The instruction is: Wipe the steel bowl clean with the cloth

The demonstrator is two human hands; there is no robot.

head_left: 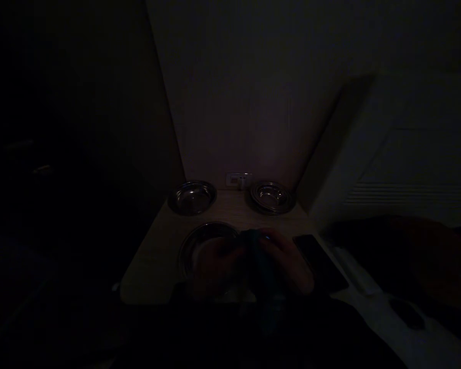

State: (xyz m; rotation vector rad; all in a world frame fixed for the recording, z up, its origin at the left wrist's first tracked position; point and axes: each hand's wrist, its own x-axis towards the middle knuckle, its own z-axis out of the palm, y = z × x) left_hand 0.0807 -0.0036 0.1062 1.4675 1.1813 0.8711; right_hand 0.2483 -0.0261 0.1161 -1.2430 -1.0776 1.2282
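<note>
The scene is very dark. A steel plate [200, 240] lies on the near part of a small pale table [157, 256]. My left hand [215, 264] rests over this plate, its fingers curled. My right hand [288, 261] is just right of it, and both hands close on a dark blue cloth [263, 266] bunched between them. Two more steel plates stand at the back of the table, one on the left [192, 197] and a stack on the right [272, 197].
A dark phone [318, 259] lies flat on the table's right side. A white wall socket [238, 179] sits on the wall behind the plates. A white cabinet door [399, 154] stands to the right, with dark fabric [407, 251] below it.
</note>
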